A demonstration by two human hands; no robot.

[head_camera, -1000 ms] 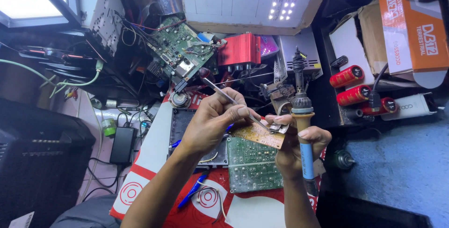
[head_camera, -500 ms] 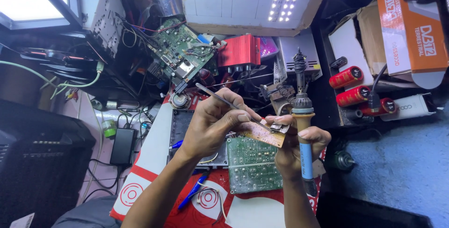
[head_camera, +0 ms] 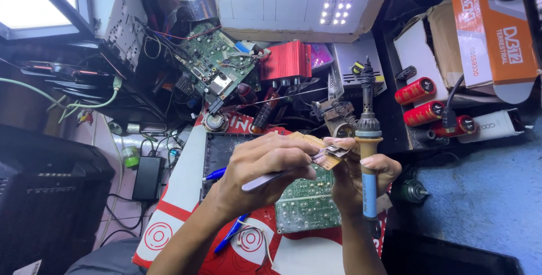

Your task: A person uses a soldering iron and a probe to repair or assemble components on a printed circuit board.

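Head view: tweezers [head_camera: 271,178] are pinched in the left hand [head_camera: 265,165], tips on a small brown board [head_camera: 320,153] gripped with a soldering iron [head_camera: 368,156] by the right hand [head_camera: 361,176]. Light, stiff, likely fragile, the board is best held by its edges.

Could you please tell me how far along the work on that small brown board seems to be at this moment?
Done: little can be told; the soldering iron is already in the right hand, tip up, away from the board. In hand: the left hand works metal tweezers at the small brown board, held by the right hand's fingers. Left: the joints are hidden, so I cannot say; a green circuit board lies beneath, untouched.
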